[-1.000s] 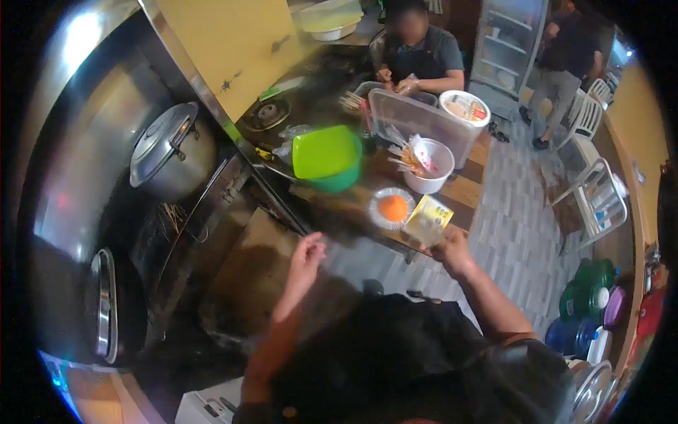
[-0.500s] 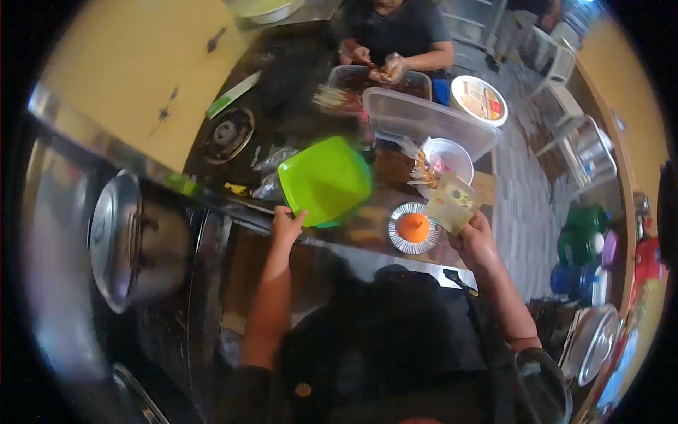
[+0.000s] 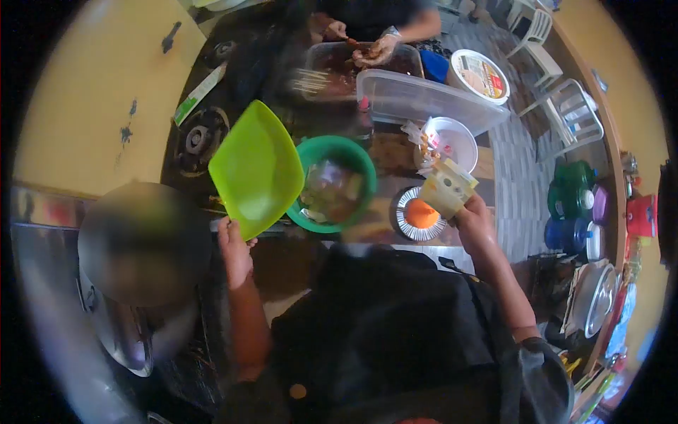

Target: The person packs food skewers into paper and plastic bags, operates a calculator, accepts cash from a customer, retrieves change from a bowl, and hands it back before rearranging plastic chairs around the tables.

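My left hand [image 3: 236, 247] grips the corner of a lime-green square plastic plate [image 3: 258, 169], held tilted at the left of a green bowl [image 3: 371, 187]. Inside the bowl lie pale and brownish flat pieces that I cannot make out clearly. In my right hand [image 3: 477, 226] is a yellowish banknote [image 3: 446, 189], pinched between thumb and fingers. It is held just above and right of an orange cone-shaped thing [image 3: 421, 214] in a silvery fluted dish [image 3: 404, 227]. Beyond the banknote stands a white tub [image 3: 464, 145], with a plastic bag of brownish food [image 3: 425, 152] beside it.
Across the table, a co-worker's gloved hand [image 3: 381, 49] works over a clear container [image 3: 332, 53] of dark red food with several sticks. A clear plastic lid [image 3: 424, 102] and a round white-lidded tub [image 3: 480, 76] are nearby. A stove burner [image 3: 201, 141] sits left.
My left hand has moved the lime-green plate left and tilted it up off the green bowl, uncovering its contents. My right hand still holds the banknote near the same spot.
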The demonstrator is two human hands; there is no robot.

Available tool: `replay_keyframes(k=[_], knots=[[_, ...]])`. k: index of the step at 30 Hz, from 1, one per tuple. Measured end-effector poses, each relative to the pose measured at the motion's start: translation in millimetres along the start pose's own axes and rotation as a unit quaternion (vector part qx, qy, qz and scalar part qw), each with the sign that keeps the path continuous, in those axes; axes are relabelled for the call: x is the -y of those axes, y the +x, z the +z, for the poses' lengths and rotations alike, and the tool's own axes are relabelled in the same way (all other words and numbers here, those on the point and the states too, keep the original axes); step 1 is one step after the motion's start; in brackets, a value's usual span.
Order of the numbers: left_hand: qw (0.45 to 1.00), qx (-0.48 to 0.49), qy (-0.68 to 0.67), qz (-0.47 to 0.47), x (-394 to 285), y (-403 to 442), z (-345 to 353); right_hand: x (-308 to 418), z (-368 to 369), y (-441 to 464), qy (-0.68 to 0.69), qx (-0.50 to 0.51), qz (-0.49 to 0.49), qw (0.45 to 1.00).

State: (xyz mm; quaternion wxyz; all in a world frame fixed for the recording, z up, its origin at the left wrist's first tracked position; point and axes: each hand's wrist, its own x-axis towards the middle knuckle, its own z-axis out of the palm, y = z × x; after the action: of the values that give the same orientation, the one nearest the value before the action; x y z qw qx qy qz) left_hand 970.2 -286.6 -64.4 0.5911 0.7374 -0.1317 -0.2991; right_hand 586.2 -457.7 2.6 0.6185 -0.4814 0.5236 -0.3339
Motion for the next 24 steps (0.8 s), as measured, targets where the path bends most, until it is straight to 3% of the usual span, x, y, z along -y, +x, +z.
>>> replay_keyframes(k=[4, 6, 8, 11, 14, 19, 23, 24], knots=[[0.997, -0.064, -0.032, 0.001, -12, -21, -4, 16, 32, 22, 0.027, 0.052, 0.001, 0.998], [0.997, -0.068, -0.038, 0.001, -17, -32, -9, 14, 42, 44, -0.006, 0.130, 0.028, 0.991], [0.996, -0.070, -0.046, 0.003, -11, -38, -19, 18, 63, 52, -0.062, 0.136, 0.039, 0.988], [0.994, -0.068, -0.023, 0.083, 5, -47, -38, 8, 100, 65, -0.003, 0.175, 0.033, 0.984], [0.990, -0.101, -0.014, 0.094, 1, -60, -45, -12, 130, 82, 0.002, 0.259, -0.001, 0.966], [0.989, -0.099, -0.070, 0.087, -11, -80, -45, -33, 159, 97, -0.045, 0.338, 0.081, 0.936], [0.986, -0.130, -0.038, 0.097, -7, -82, -45, -46, 164, 111, 0.005, 0.302, 0.015, 0.953], [0.927, -0.140, 0.187, 0.292, 2, -76, -52, -42, 158, 115, 0.015, 0.286, 0.029, 0.958]])
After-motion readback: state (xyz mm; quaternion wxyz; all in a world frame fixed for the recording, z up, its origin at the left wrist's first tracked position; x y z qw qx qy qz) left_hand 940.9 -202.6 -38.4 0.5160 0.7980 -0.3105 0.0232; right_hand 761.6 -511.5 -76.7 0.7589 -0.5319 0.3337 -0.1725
